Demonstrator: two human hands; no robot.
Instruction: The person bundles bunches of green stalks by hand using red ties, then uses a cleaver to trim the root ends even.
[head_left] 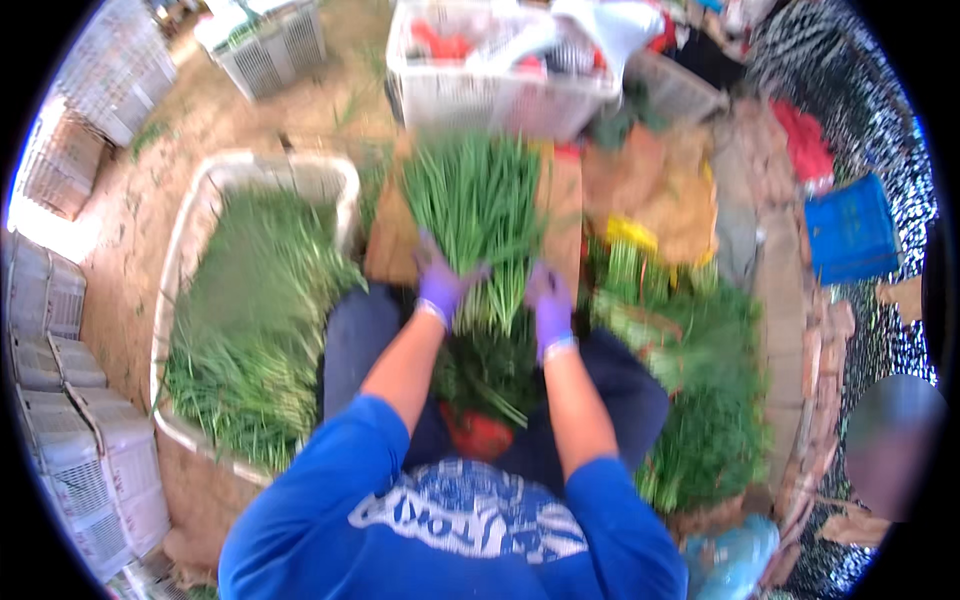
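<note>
A loose pile of long green chives lies on a brown board in front of me, the pale stem ends toward me. My left hand, in a purple glove, touches the left side of the stems with fingers and thumb spread. At the right side of the same stems is my right hand, also purple-gloved, its fingers stretched forward and somewhat blurred. Neither hand is wrapped round the chives. Below the board, between my knees, are more loose greens.
A white crate heaped with loose greens stands at my left. On my right lie tied bundles of chives beside brown sacking. Ahead is a white crate of cloths and bags. Stacked crates line the left; a blue crate sits far right.
</note>
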